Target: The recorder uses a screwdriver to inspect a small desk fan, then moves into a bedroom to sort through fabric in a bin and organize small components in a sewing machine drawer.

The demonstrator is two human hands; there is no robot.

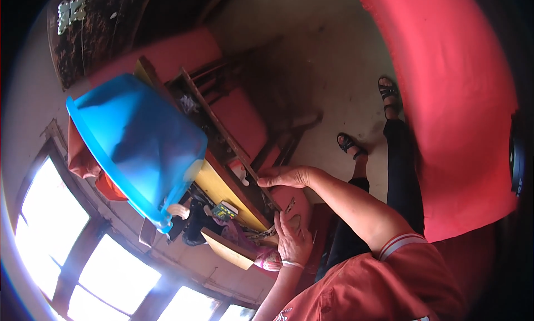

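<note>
A wooden drawer (219, 127) is pulled out from under a yellow wooden tabletop (231, 194), with small items inside, among them something red and white. My right hand (286, 177) is closed on the upper edge of the drawer's front board, the thumb over the edge and the other fingers mostly hidden. Close to the drawer's near end is my left hand (295, 244), fingers stretched out and resting against the front board; a pale band circles its wrist. A large blue plastic tub (142, 132), tilted in this view, stands on the tabletop.
Beside the tub lie a small dark green and yellow box (225, 210), a black item (196, 223) and a loose wooden board (228, 248). Red stools (239, 118) stand beyond the drawer. A red-covered surface (456, 109) lies at right, and bright windows (114, 279) at lower left.
</note>
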